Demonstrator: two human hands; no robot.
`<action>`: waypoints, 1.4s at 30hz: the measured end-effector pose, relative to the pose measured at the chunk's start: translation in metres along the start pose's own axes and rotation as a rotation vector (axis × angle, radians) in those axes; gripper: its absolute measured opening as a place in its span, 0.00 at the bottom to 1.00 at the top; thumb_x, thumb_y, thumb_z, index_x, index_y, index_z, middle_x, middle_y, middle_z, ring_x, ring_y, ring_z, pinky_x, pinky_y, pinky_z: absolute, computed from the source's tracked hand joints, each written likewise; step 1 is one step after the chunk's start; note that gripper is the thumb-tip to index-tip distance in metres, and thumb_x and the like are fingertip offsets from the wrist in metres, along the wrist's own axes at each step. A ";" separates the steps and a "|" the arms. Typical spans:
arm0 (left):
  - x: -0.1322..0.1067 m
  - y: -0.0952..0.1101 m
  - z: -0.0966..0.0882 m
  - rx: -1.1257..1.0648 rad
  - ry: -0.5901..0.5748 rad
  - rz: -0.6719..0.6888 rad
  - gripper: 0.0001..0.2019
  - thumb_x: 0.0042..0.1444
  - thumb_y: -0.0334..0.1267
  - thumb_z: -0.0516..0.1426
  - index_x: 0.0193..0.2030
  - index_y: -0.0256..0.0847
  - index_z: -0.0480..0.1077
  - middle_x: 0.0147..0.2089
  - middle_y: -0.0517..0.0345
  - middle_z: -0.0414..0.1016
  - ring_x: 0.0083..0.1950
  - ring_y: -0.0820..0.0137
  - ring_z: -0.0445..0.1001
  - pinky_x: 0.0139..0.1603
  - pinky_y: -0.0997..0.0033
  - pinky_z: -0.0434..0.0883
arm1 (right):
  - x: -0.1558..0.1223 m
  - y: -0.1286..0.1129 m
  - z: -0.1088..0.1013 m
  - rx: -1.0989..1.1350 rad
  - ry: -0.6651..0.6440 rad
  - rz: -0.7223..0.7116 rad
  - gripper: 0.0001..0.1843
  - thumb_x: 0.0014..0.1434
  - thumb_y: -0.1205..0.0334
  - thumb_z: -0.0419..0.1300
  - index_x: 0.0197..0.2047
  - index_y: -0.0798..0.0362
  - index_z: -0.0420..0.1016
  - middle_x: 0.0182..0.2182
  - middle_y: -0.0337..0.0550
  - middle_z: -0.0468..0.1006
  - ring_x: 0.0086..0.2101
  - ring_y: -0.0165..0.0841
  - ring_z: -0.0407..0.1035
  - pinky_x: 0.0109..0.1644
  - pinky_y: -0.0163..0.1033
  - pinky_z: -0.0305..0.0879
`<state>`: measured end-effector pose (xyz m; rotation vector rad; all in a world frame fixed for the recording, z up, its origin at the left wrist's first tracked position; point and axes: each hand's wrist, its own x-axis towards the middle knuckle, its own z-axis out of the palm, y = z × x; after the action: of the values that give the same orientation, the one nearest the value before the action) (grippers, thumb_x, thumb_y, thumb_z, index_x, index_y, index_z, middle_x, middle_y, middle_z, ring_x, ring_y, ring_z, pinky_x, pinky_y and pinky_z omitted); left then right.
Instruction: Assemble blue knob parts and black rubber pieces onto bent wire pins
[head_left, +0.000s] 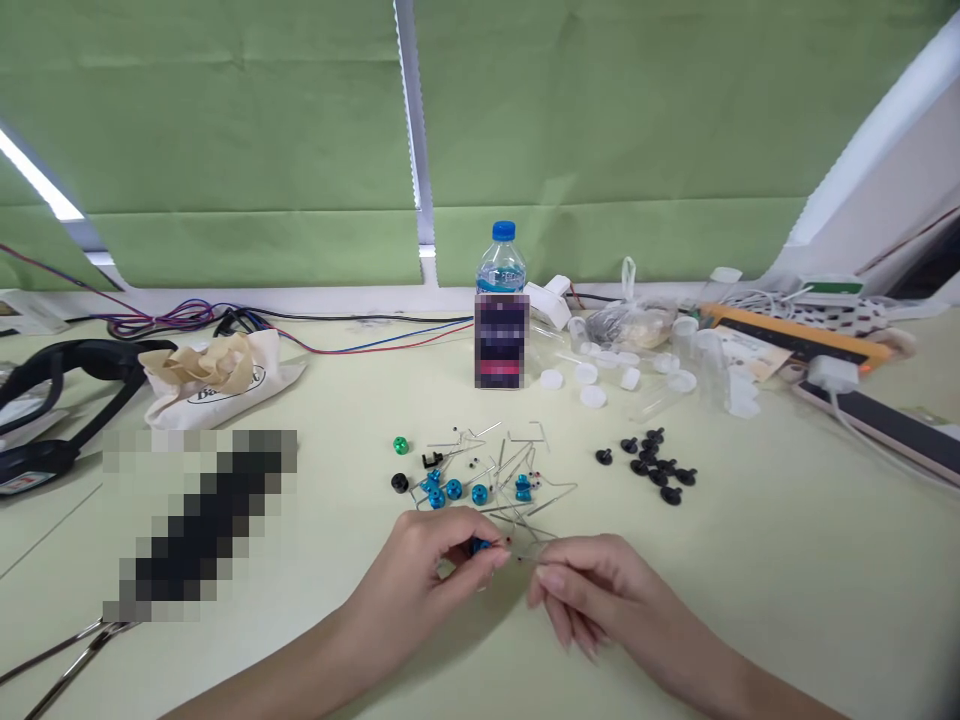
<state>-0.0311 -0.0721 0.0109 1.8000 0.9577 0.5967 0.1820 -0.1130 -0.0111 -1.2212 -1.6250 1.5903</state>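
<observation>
My left hand pinches a small blue metal collar between thumb and fingers, which partly cover it. To its right, my right hand grips a thin metal hex key by thumb and forefinger; the key points left toward the collar. Whether its tip touches the collar I cannot tell. Just beyond the hands lie several blue metal collars, a green one, a black one, loose L-shaped hex keys and tiny screws.
Black thumb-screw-like pieces lie to the right. Clear plastic tubes and white caps are spread behind them. A water bottle stands at the back. On the left are a cloth pouch, a black headset-like frame and cables.
</observation>
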 end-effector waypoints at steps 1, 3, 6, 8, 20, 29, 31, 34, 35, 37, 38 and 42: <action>0.001 0.000 0.000 -0.046 -0.024 -0.043 0.09 0.59 0.39 0.54 0.32 0.38 0.72 0.28 0.58 0.73 0.29 0.73 0.70 0.30 0.77 0.66 | -0.002 0.001 -0.001 -0.202 0.058 -0.122 0.19 0.65 0.51 0.49 0.33 0.55 0.74 0.21 0.38 0.67 0.21 0.26 0.59 0.26 0.32 0.55; 0.002 0.001 -0.001 -0.162 -0.079 -0.120 0.09 0.58 0.40 0.55 0.32 0.37 0.72 0.27 0.59 0.73 0.29 0.73 0.71 0.33 0.76 0.68 | -0.005 0.002 -0.004 -0.553 0.172 -0.365 0.16 0.66 0.58 0.48 0.41 0.51 0.77 0.24 0.39 0.69 0.25 0.28 0.60 0.29 0.34 0.56; 0.003 0.003 -0.004 -0.258 -0.099 -0.144 0.09 0.58 0.40 0.56 0.31 0.36 0.71 0.27 0.58 0.73 0.29 0.73 0.72 0.34 0.74 0.69 | -0.007 0.000 -0.005 -0.556 0.258 -0.454 0.15 0.66 0.60 0.49 0.52 0.45 0.72 0.28 0.40 0.71 0.29 0.29 0.63 0.32 0.34 0.58; 0.002 0.004 -0.004 -0.171 -0.044 -0.085 0.10 0.59 0.40 0.55 0.31 0.37 0.71 0.27 0.57 0.73 0.30 0.73 0.71 0.33 0.76 0.68 | -0.004 -0.003 -0.002 -0.235 0.280 -0.319 0.16 0.66 0.54 0.49 0.53 0.46 0.70 0.30 0.40 0.71 0.30 0.29 0.65 0.34 0.34 0.61; 0.002 -0.005 0.006 -0.152 -0.120 -0.141 0.10 0.57 0.40 0.56 0.28 0.38 0.72 0.24 0.61 0.70 0.27 0.73 0.70 0.31 0.77 0.66 | -0.010 0.005 -0.005 -0.919 0.177 -0.561 0.19 0.66 0.66 0.43 0.54 0.53 0.69 0.31 0.43 0.74 0.30 0.33 0.65 0.34 0.37 0.60; 0.005 0.001 -0.005 -0.050 -0.066 -0.106 0.09 0.57 0.38 0.56 0.30 0.38 0.74 0.27 0.60 0.73 0.29 0.73 0.68 0.31 0.77 0.64 | -0.005 0.003 -0.005 -1.031 0.285 -0.623 0.12 0.66 0.68 0.49 0.50 0.55 0.67 0.32 0.43 0.75 0.30 0.32 0.68 0.33 0.38 0.62; 0.006 0.003 -0.011 0.094 -0.040 -0.029 0.09 0.58 0.36 0.55 0.30 0.39 0.74 0.29 0.60 0.74 0.29 0.74 0.67 0.30 0.77 0.62 | -0.005 0.001 -0.009 -0.897 0.318 -0.566 0.10 0.66 0.68 0.47 0.45 0.53 0.68 0.31 0.43 0.74 0.30 0.32 0.68 0.33 0.37 0.61; 0.009 0.004 -0.021 0.255 -0.031 -0.002 0.10 0.58 0.36 0.55 0.29 0.39 0.74 0.28 0.60 0.73 0.28 0.74 0.66 0.29 0.77 0.60 | -0.004 0.000 -0.017 -0.703 0.422 -0.463 0.11 0.66 0.66 0.47 0.37 0.52 0.69 0.27 0.40 0.71 0.27 0.30 0.65 0.32 0.36 0.58; 0.009 0.003 -0.023 0.285 -0.035 -0.013 0.10 0.58 0.36 0.55 0.29 0.39 0.74 0.27 0.60 0.73 0.27 0.74 0.66 0.29 0.77 0.60 | -0.003 0.001 -0.019 -0.650 0.463 -0.429 0.12 0.67 0.65 0.47 0.34 0.52 0.69 0.25 0.39 0.69 0.26 0.29 0.64 0.31 0.36 0.58; 0.010 0.000 -0.025 0.316 -0.048 -0.037 0.09 0.58 0.35 0.55 0.29 0.39 0.75 0.28 0.60 0.73 0.27 0.74 0.66 0.29 0.77 0.60 | 0.000 0.003 -0.022 -0.557 0.528 -0.374 0.13 0.67 0.62 0.48 0.31 0.52 0.69 0.22 0.37 0.66 0.24 0.29 0.62 0.31 0.37 0.58; 0.010 -0.001 -0.024 0.321 -0.061 -0.050 0.09 0.58 0.35 0.55 0.29 0.39 0.75 0.28 0.61 0.73 0.27 0.74 0.65 0.29 0.77 0.60 | 0.001 0.004 -0.023 -0.515 0.548 -0.362 0.14 0.66 0.62 0.49 0.31 0.51 0.69 0.21 0.36 0.65 0.23 0.29 0.61 0.32 0.37 0.59; 0.010 -0.004 -0.021 0.318 -0.105 -0.105 0.09 0.57 0.35 0.55 0.29 0.40 0.75 0.26 0.62 0.72 0.26 0.75 0.64 0.29 0.77 0.59 | 0.004 0.008 -0.023 -0.408 0.559 -0.392 0.12 0.66 0.61 0.50 0.33 0.51 0.73 0.22 0.37 0.66 0.24 0.30 0.64 0.34 0.38 0.62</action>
<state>-0.0422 -0.0518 0.0153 2.0230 1.1146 0.2923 0.2019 -0.0999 -0.0164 -1.2892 -1.7044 0.6183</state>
